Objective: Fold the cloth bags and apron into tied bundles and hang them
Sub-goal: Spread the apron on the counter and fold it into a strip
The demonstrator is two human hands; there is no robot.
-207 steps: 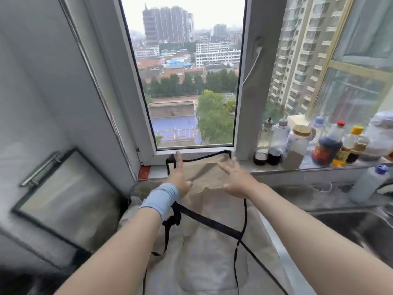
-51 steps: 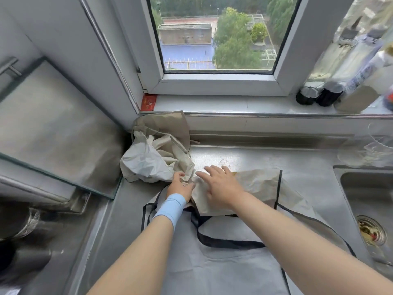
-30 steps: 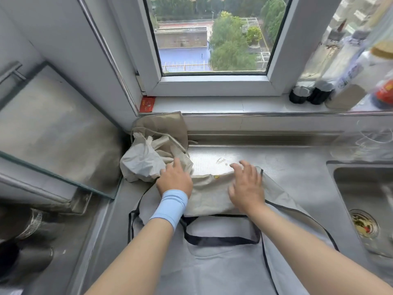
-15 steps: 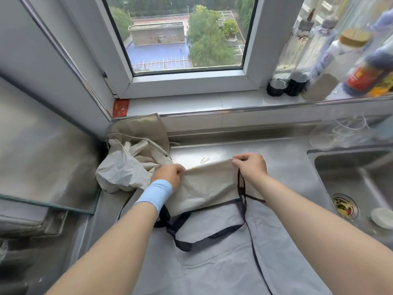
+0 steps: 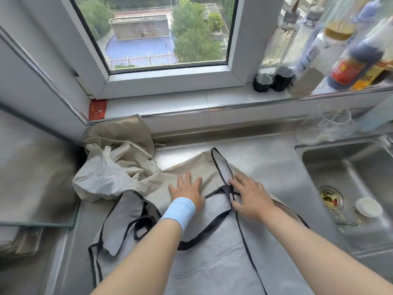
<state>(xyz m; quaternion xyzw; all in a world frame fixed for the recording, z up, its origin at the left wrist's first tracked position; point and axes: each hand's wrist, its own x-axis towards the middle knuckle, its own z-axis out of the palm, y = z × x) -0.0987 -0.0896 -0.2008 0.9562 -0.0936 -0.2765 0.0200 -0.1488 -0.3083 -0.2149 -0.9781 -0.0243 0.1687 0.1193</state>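
Observation:
A grey apron point(image 5: 214, 248) with black trim and black straps lies spread on the steel counter, its beige top part folded down towards me. My left hand point(image 5: 187, 191), with a light blue wristband, presses flat on that beige fold. My right hand point(image 5: 251, 195) rests flat on the apron's right side, fingers over the black strap where a trimmed flap sticks up. A crumpled heap of beige cloth bags point(image 5: 114, 165) sits in the back left corner of the counter.
A sink point(image 5: 350, 184) with a drain and a small white lid lies to the right. Several sauce and oil bottles point(image 5: 314, 52) stand on the window sill. A glass-topped stove point(image 5: 36, 175) edges the counter on the left. A clear glass jug point(image 5: 329, 126) stands behind the sink.
Both hands have let go of the fold's top edge and now lie flat on it. My left hand moved right to the middle; a trimmed flap now stands up by my right hand.

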